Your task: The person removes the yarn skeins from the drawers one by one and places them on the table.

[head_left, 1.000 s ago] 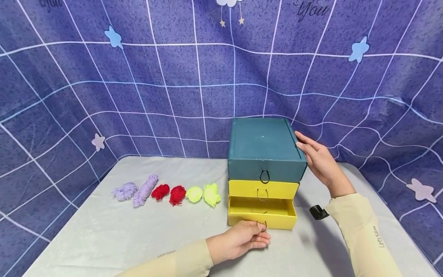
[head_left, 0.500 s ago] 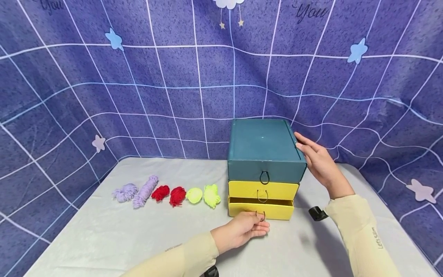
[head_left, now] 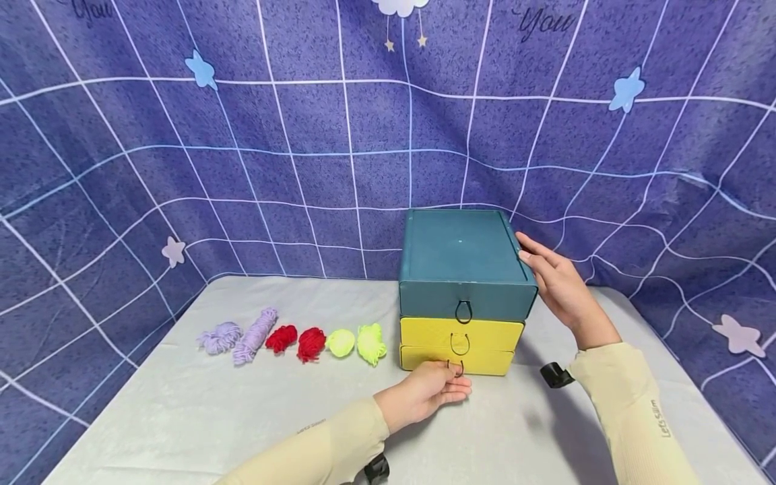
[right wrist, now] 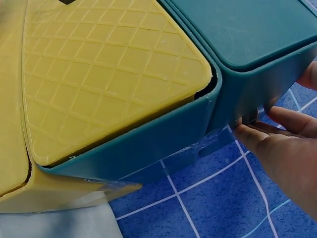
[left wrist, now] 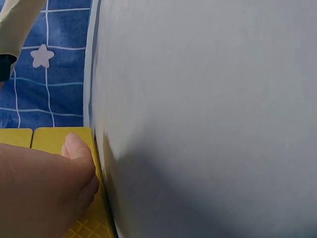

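Note:
A stack of drawers (head_left: 461, 246) stands on the table, with a teal top unit and two yellow drawer fronts below. All its drawers sit closed in the head view. My left hand (head_left: 424, 394) touches the bottom yellow drawer (head_left: 485, 362) at its thin dark loop handle, thumb at the loop and the other fingers extended below it. In the left wrist view that hand (left wrist: 44, 186) is against the yellow front; the loop is hidden there. My right hand (head_left: 560, 286) rests its fingers against the teal unit's right side, steadying contact also seen in the right wrist view.
Left of the drawers lie yarn bundles in a row: lilac yarn (head_left: 220, 337), a longer lilac skein (head_left: 255, 337), red yarn (head_left: 312, 344) and neon yellow yarn (head_left: 371, 343). A blue-purple grid curtain (head_left: 315, 175) hangs behind the white-covered table (head_left: 242, 417).
The bottom yellow drawer has slid inward from standing out to closed, my left hand moving forward with it. The right hand keeps its place on the teal side.

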Motion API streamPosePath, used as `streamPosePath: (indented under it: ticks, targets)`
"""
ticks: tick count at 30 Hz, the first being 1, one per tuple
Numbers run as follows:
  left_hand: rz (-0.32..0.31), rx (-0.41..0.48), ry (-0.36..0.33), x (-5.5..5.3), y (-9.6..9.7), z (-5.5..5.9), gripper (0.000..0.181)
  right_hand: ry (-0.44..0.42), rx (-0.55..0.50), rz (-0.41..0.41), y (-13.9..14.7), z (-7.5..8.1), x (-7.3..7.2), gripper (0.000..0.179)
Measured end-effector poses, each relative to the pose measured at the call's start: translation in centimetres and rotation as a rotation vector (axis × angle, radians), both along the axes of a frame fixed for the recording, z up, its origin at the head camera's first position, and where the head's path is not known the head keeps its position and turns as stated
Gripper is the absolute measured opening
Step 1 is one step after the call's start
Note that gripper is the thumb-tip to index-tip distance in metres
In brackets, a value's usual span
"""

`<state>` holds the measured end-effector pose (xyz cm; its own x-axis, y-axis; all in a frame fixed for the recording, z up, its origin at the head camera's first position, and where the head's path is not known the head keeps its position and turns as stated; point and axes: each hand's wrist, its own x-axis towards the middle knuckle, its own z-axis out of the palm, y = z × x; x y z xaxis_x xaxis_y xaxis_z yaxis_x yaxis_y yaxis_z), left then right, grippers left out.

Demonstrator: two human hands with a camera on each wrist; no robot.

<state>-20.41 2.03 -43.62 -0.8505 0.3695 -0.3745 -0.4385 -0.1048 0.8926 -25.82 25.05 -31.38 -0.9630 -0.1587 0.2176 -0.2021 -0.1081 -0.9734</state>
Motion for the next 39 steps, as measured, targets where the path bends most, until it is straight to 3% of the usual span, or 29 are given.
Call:
streamPosePath:
  ticks: [10,19,24,27,31,33,36,39]
  targets:
    - [0.001,-0.002,0.007,-0.3,0.0,0.4,0.024,-0.005,-0.005,0.004,0.0,0.1,0.1,0.063]
    - [-0.022,-0.017,0.022,-0.3,-0.1,0.0,0.021,-0.001,0.015,0.004,0.0,-0.1,0.1,0.063]
    - [-0.096,-0.042,0.050,-0.2,-1.0,0.2,0.024,0.025,0.072,-0.072,-0.3,-0.5,0.3,0.061]
    - [-0.179,-0.063,0.081,0.1,-2.1,0.5,0.027,0.066,0.210,-0.173,-0.5,-0.7,0.7,0.060]
    - [-0.291,-0.093,0.170,0.7,-4.3,0.8,0.028,0.150,0.443,-0.312,-0.5,-0.9,1.4,0.058]
    - [-0.326,-0.115,0.239,1.0,-5.7,1.3,0.028,0.201,0.508,-0.355,-0.4,-1.1,1.9,0.054]
    - [-0.335,-0.161,0.361,1.3,-8.2,2.7,0.026,0.299,0.579,-0.401,-0.2,-1.5,2.6,0.047]
    - [-0.299,-0.234,0.504,1.5,-10.8,4.6,0.026,0.384,0.637,-0.416,0.2,-1.8,3.4,0.042]
